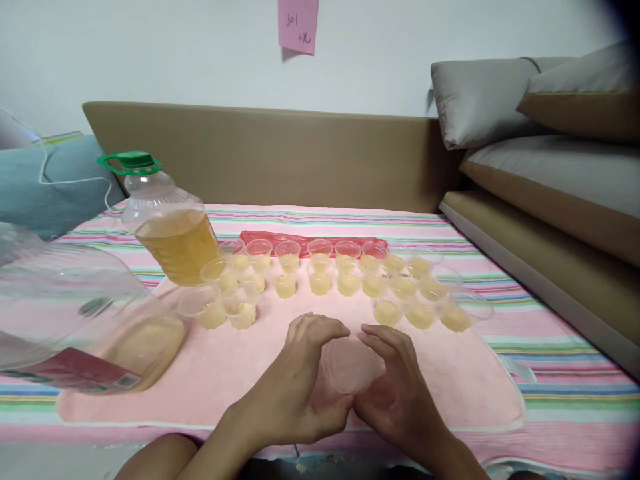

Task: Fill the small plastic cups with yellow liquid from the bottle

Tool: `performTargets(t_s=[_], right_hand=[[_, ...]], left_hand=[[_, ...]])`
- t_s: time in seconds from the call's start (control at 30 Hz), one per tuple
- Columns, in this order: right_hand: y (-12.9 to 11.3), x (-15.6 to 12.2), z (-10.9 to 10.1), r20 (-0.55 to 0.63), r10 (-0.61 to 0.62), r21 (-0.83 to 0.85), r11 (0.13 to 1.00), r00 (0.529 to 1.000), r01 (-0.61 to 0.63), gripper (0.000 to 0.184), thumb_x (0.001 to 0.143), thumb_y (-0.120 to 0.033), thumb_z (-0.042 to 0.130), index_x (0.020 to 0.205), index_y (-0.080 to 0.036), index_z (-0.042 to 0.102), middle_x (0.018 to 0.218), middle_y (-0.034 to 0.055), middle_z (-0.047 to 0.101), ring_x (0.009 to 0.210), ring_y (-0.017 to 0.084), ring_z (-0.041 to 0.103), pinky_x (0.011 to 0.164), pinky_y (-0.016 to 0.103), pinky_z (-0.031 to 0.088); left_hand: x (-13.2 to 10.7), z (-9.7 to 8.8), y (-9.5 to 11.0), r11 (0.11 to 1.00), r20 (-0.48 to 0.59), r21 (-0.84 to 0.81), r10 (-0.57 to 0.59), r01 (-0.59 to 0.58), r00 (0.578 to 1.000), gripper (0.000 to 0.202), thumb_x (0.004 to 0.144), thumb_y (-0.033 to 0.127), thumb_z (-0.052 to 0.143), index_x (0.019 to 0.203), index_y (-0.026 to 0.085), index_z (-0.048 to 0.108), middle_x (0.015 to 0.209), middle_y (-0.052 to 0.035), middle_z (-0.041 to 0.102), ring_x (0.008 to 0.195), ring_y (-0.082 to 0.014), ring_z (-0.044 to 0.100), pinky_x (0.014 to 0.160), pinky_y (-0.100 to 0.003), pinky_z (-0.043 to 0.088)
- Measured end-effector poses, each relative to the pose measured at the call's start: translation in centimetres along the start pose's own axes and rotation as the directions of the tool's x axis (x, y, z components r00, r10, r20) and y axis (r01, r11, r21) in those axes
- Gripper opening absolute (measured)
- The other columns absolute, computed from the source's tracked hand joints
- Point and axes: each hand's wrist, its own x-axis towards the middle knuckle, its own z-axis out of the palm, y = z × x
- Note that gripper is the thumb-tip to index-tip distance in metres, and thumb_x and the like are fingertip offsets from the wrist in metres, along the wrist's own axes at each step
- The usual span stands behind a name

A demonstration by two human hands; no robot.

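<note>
A clear plastic cup [350, 365] is tilted between my two hands, low in the middle of the view. My left hand [305, 383] curves round its left side, and my right hand [400, 380] curves round its right side. The thumbs meet below the cup, while the fingertips come close together above it. Whether this is one cup or a few nested together, I cannot tell. Beyond my hands stand rows of small plastic cups [321, 283] holding pale yellow liquid. More such cups [243, 315] are grouped at the left and right ends.
A large bottle [183, 243] of yellow liquid with a green cap stands back left. Another big clear bottle [65, 307] lies tilted at the left edge. A red plastic bag [310, 241] is behind the cups, on a pink mat [300, 333]. Cushions [485, 100] are stacked right.
</note>
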Motion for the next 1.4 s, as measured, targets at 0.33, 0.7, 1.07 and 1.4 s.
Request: performTargets(t_s=[0.33,0.7,1.07,1.4], right_hand=[[-0.17,0.46,-0.01,-0.024,-0.143,0.088,0.986,0.989,0.144,0.051,0.101,-0.012,0.064,0.149,-0.018,0.048,0.147,0.0135,0.049,0.137,0.034,0.045,0.114,0.053,0.039],[-0.18,0.47,-0.21,-0.014,-0.152,0.061,0.986,0.988,0.153,0.047,0.101,-0.012,0.064,0.145,-0.018,0.049,0.146,0.0131,0.050,0.136,0.035,0.045,0.112,0.053,0.038],[-0.33,0.52,-0.40,-0.042,-0.143,0.058,0.988,0.989,0.145,0.046,0.102,-0.015,0.068,0.144,-0.016,0.049,0.143,0.0144,0.053,0.135,0.035,0.046,0.111,0.054,0.041],[-0.25,0.46,-0.44,-0.043,-0.142,0.055,0.988,0.989,0.144,0.041,0.103,-0.016,0.067,0.140,-0.018,0.050,0.143,0.0142,0.053,0.135,0.035,0.046,0.109,0.055,0.041]], left_hand=[[-0.06,-0.26,-0.02,1.000,0.010,-0.019,0.003,-0.003,1.000,0.091,0.070,0.010,0.073,0.145,0.035,0.029,0.134,-0.0068,0.048,0.126,-0.0325,0.048,0.109,-0.060,0.046],[-0.11,-0.39,0.16,0.999,0.025,-0.033,-0.004,0.004,1.000,0.092,0.070,0.011,0.073,0.146,0.036,0.029,0.134,-0.0055,0.047,0.127,-0.0312,0.046,0.110,-0.058,0.045],[-0.04,-0.40,0.11,0.998,0.023,-0.051,-0.026,0.027,0.999,0.089,0.071,0.013,0.074,0.145,0.035,0.031,0.133,-0.0062,0.047,0.127,-0.0316,0.046,0.109,-0.059,0.046],[-0.11,-0.53,0.00,0.997,0.017,-0.075,-0.015,0.017,1.000,0.090,0.069,0.011,0.073,0.145,0.035,0.031,0.134,-0.0071,0.047,0.127,-0.0320,0.047,0.109,-0.060,0.047]])
